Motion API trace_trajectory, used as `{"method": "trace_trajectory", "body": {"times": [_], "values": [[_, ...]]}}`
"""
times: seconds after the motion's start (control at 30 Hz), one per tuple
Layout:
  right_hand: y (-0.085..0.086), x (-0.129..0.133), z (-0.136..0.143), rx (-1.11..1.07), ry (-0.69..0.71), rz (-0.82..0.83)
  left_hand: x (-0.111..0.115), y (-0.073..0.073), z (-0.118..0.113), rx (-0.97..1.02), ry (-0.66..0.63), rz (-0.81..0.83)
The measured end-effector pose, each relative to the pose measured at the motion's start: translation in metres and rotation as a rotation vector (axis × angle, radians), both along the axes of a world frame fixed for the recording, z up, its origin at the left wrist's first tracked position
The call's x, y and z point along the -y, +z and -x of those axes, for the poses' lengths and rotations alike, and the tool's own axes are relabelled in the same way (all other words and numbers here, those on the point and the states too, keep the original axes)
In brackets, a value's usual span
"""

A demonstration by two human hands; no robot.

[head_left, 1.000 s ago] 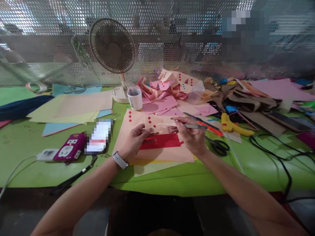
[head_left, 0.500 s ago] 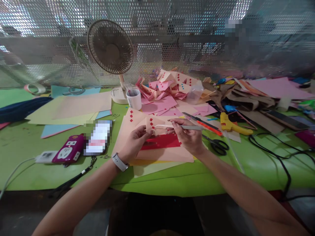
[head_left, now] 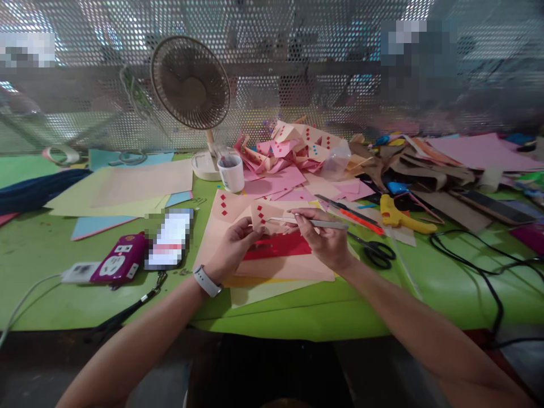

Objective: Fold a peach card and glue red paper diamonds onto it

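Observation:
My left hand [head_left: 236, 245] pinches the lower left edge of a folded peach paper piece [head_left: 274, 211] with red diamonds down its left side. In my right hand [head_left: 328, 242] is a pair of metal tweezers [head_left: 329, 224], pointing left. The tweezer tips touch or hover just beside the lowest diamond; I cannot tell which. Beneath the hands lies a strip of red paper [head_left: 284, 246] with a ragged upper edge. It rests on larger peach sheets [head_left: 293, 268], and another row of red diamonds [head_left: 223, 205] shows at their upper left.
Scissors [head_left: 378, 254], an orange cutter [head_left: 361, 221] and a yellow glue gun [head_left: 403, 216] lie right. A phone [head_left: 170, 238] and purple power bank [head_left: 121, 258] lie left. Behind stand a white cup [head_left: 232, 174], a fan [head_left: 191, 82] and heaped pink paper [head_left: 280, 150].
The paper piece and the peach sheet under it have shifted slightly left. The tweezers have tilted a little, and my right fingers have moved slightly. Both hands keep their hold.

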State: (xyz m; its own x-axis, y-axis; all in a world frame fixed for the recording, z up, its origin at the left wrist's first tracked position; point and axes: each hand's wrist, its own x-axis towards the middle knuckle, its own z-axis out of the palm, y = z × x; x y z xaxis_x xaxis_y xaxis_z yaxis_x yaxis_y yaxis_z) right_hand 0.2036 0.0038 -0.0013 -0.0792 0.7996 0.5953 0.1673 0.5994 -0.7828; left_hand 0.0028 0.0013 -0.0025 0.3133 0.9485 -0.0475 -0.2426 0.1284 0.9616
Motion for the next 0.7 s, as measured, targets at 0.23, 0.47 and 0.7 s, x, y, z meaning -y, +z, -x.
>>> {"method": "trace_trajectory", "body": {"times": [0.23, 0.47, 0.7], "values": [[-0.0012, 0.0014, -0.0015, 0.058, -0.023, -0.045, 0.0010, 0.0006, 0.0012, -0.007, 0.032, 0.048], [-0.0033, 0.0034, -0.0024, 0.092, -0.018, -0.028, 0.0000, -0.0001, 0.0010, -0.054, 0.027, 0.027], [-0.0013, 0.0043, -0.0018, 0.107, -0.006, -0.042, -0.0018, -0.0010, 0.0014, -0.065, 0.025, 0.006]]}}
